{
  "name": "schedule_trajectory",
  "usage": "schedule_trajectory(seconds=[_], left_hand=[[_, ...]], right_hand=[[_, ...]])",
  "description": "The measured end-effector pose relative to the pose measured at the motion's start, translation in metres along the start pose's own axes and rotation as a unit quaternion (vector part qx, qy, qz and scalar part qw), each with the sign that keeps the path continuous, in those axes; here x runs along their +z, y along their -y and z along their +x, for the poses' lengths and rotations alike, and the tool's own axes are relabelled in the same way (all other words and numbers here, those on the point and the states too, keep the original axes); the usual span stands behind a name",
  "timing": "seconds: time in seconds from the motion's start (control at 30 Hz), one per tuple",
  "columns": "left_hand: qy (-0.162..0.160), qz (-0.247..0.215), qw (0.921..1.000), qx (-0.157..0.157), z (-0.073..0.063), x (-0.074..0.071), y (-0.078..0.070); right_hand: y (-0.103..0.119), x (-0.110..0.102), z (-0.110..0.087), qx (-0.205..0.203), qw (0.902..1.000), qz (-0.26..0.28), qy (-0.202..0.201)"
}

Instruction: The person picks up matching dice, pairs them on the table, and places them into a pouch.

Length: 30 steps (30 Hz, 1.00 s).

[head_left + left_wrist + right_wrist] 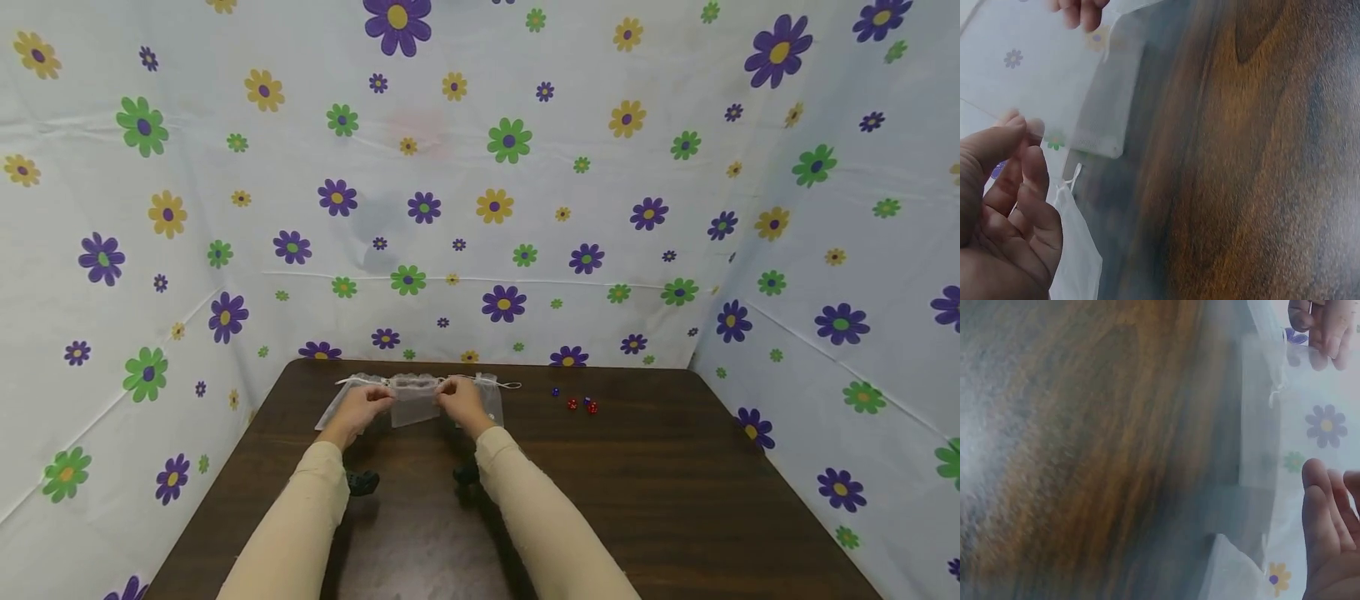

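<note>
A sheer white pouch [415,408] hangs between the two hands, its gathered top edge upward. My left hand [360,410] pinches its left top corner between thumb and fingertips, and my right hand [462,402] pinches the right one. In the left wrist view the see-through mesh [1107,112] stretches between the hands, with the flowered backdrop showing through. A second white drawstring pouch [333,408] lies flat behind the left hand. Another pouch [493,402] is partly hidden behind the right hand, its white cord loop [512,385] sticking out to the right.
Small dice lie right of the pouches on the dark wooden table [637,483]: a blue die [555,392], a red die [572,403], and another red die [592,407] against a blue one. White flowered cloth [495,250] walls in the back and both sides.
</note>
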<state>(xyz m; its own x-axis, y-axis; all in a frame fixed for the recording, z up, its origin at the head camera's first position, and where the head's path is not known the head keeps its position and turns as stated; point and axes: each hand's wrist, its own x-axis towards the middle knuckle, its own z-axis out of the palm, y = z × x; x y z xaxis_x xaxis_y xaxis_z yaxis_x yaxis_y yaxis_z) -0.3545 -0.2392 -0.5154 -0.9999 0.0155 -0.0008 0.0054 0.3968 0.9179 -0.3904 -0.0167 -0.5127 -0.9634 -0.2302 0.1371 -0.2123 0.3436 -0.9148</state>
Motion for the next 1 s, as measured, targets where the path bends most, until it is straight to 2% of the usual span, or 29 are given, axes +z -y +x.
schedule_trajectory(seconds=[0.2,0.27,0.37,0.47,0.53,0.63,0.7,0.8,0.87,1.0], left_hand=[[-0.034,-0.005,0.9992,0.019,0.003,0.004,-0.003],[-0.048,0.011,0.9983,0.031,0.003,0.005,-0.003],[-0.062,0.057,0.9949,0.056,0.002,0.007,0.001],[-0.054,0.09,0.9924,0.064,0.001,0.009,0.011],[-0.036,0.112,0.9899,0.079,-0.002,0.01,0.019],[-0.022,0.141,0.9814,0.128,-0.005,0.01,0.028],[-0.019,0.159,0.9764,0.144,-0.005,0.009,0.029],[-0.02,0.164,0.9776,0.13,-0.003,0.01,0.028],[-0.019,0.174,0.9795,0.099,-0.002,0.011,0.024],[-0.019,0.206,0.9762,0.066,-0.002,0.013,0.018]], right_hand=[[0.006,-0.004,0.001,-0.022,0.9976,-0.061,0.025],[0.006,-0.004,0.0,-0.028,0.9958,-0.078,0.038],[0.001,-0.003,-0.001,-0.046,0.9909,-0.115,0.054],[-0.006,0.0,-0.003,-0.071,0.9817,-0.163,0.069],[-0.011,0.002,-0.006,-0.076,0.9763,-0.185,0.082],[-0.017,0.004,-0.008,-0.078,0.9696,-0.211,0.098],[-0.019,0.003,-0.009,-0.075,0.9648,-0.227,0.109],[-0.019,0.001,-0.008,-0.064,0.9569,-0.253,0.127],[-0.017,-0.001,-0.008,-0.051,0.953,-0.263,0.141],[-0.015,-0.006,-0.008,-0.048,0.953,-0.259,0.149]])
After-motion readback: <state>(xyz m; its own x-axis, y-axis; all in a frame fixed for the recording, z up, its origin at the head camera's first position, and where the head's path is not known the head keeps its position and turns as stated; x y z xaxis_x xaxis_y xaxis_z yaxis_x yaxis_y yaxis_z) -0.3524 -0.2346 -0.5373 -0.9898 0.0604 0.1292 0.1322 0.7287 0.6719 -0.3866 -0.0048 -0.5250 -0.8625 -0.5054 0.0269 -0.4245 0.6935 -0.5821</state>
